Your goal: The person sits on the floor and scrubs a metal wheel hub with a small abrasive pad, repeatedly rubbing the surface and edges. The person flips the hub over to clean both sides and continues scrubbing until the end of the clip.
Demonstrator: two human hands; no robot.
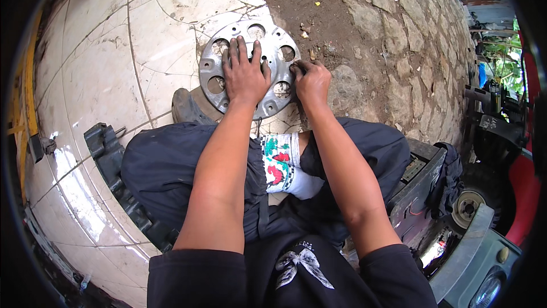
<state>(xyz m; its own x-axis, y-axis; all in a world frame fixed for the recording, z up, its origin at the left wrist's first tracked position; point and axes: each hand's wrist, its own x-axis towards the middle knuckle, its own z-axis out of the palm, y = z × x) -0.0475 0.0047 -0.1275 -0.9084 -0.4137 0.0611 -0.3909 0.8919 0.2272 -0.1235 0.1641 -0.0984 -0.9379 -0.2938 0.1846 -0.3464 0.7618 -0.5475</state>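
A round grey metal plate (206, 83) with several large round holes lies on the ground in front of my feet, across the seam of tile and dirt. My left hand (247, 74) rests flat on its face, fingers spread over the middle and pointing away from me. At the plate's right rim is my right hand (312, 80), its fingers curled and pinched together against the edge. Whatever is between those fingertips, if anything, is hidden. A dark shoe (189, 108) shows just left of the plate, and a patterned white sock (279, 165) lies below it between my knees.
Cracked white tiles (97, 57) spread to the left; dirt (296, 0) and a stone-paved strip (393, 40) run along the right. A black ribbed part (122, 177) lies by my left knee. A wheel (470, 208) and a red body panel (521, 194) stand at right.
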